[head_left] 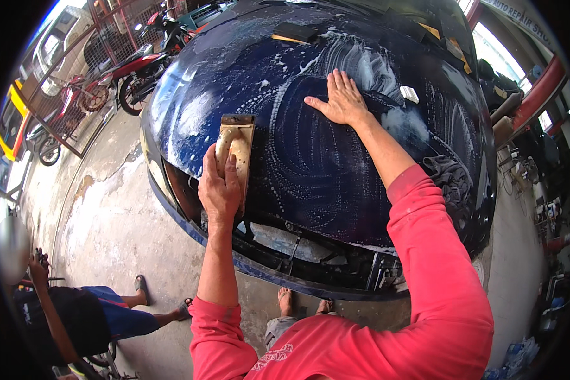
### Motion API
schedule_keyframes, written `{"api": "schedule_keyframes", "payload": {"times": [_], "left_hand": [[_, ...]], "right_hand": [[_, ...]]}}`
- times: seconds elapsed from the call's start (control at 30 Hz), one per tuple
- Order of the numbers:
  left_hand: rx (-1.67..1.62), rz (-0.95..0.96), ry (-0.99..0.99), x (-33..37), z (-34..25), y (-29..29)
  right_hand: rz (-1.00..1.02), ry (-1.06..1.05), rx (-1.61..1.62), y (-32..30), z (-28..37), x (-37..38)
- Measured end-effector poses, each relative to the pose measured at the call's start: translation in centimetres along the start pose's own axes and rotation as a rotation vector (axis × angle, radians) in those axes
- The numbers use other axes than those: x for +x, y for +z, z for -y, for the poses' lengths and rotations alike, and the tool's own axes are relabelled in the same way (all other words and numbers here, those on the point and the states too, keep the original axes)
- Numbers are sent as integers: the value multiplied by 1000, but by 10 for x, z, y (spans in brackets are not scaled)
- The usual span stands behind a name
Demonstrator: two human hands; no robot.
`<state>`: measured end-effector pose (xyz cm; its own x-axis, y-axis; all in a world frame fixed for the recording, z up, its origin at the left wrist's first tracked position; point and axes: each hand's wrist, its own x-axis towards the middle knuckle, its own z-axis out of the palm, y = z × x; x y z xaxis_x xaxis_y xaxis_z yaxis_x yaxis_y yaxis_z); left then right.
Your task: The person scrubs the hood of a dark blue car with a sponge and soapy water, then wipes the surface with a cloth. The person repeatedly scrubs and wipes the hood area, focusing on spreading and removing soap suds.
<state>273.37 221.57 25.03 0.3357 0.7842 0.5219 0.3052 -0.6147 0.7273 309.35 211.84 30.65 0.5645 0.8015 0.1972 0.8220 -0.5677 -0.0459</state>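
On hood: wet, soapy dark-blue car hood (310,164), looks slippery.
Left hand (220,187): wrapped around tan sanding block (234,149); stiff, light, grab its humped top.
Right hand (342,98): fingers spread flat on hood.

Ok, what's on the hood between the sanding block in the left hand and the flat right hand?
In the head view, only wet dark-blue hood with swirled soapy streaks lies between the sanding block, gripped by the left hand, and the right hand. No object sits there.
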Motion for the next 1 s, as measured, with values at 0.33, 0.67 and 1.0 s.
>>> {"api": "schedule_keyframes", "payload": {"times": [0.33,0.67,1.0], "left_hand": [[-18,2,-38,0,-8,-1],[8,-20,-2,0,-3,0],[-37,7,-9,0,-3,-1]], "right_hand": [[-47,-385,-61,15,53,-87],[-77,-415,-34,2,34,-178],[-30,25,19,4,29,-6]]}}
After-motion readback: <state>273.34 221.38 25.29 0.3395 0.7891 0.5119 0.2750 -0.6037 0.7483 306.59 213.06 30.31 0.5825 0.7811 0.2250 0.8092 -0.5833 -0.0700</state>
